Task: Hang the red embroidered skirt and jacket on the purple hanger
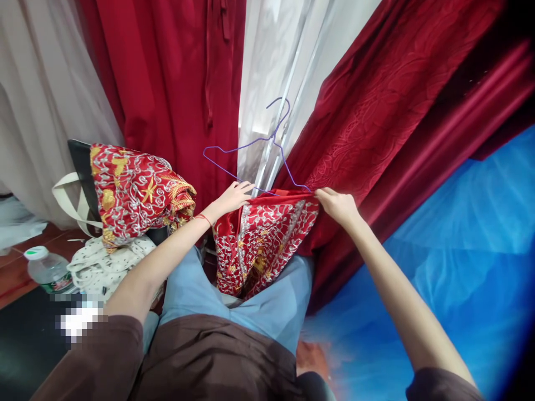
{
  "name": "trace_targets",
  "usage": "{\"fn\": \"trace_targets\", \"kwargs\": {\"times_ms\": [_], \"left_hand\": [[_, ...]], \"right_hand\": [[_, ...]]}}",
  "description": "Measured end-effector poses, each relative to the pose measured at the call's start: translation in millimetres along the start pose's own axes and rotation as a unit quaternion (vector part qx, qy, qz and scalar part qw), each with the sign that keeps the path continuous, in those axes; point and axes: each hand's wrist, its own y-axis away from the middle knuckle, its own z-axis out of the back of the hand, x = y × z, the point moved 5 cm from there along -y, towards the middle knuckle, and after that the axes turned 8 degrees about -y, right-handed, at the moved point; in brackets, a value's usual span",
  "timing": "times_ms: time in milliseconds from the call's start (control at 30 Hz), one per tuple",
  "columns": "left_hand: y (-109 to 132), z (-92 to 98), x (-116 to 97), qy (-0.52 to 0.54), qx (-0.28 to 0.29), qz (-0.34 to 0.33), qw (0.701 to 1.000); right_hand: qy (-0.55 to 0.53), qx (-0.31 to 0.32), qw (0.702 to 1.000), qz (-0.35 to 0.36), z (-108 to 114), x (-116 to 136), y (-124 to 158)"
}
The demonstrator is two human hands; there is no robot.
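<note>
A red garment (271,234) with silver and gold embroidery hangs between my knees, its plain red top edge stretched sideways. The fingers of my left hand (236,196) are closed over the left end of that edge. At the right end, my right hand (339,205) pinches the edge between thumb and fingers. A purple wire hanger (273,135) stands above the garment, hook up. Its lower bar reaches my left fingers and runs behind the top edge; its right corner is close to my right fingertips. I cannot tell how the garment is attached to it.
Left of me, a folded red embroidered cloth (137,189) lies over a black chair back (81,167). Near it are a white patterned bag (111,264) and a plastic bottle (48,270). Red curtains (175,83) hang ahead; blue fabric (451,250) spreads at right.
</note>
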Motion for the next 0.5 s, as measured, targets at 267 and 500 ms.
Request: {"fn": "trace_targets", "kwargs": {"times_ms": [267,500], "left_hand": [[4,-0.1,-18,0.048,-0.005,0.044,0.998],[13,8.7,-3,0.010,-0.020,0.026,0.999]], "right_hand": [[-0.252,-0.175,0.952,0.008,46,62,-70],[-0.356,-0.079,0.931,-0.019,-5,71,-82]]}}
